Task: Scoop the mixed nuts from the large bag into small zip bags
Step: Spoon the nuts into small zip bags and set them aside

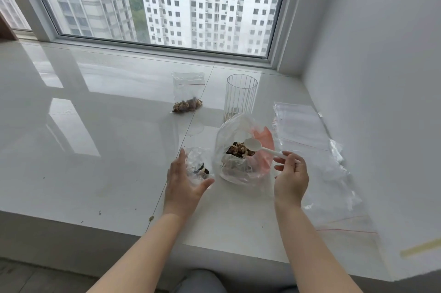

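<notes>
The large clear bag (241, 171) with a red patch stands open on the white sill, mixed nuts (239, 149) showing inside. My right hand (290, 177) pinches the handle of a white plastic spoon (256, 145), whose empty bowl hovers over the nuts at the bag's mouth. Just left of the large bag, my left hand (182, 185) holds a small zip bag (198, 165) between thumb and fingers; a few nuts lie in it. Farther back lies another small zip bag (188, 93) with nuts at its bottom.
A ribbed clear cup (241, 96) stands behind the large bag. Empty zip bags (315, 149) with red seal lines lie along the right wall. The sill's front edge (95, 223) runs near my forearms, with crumbs on it. A window closes the back.
</notes>
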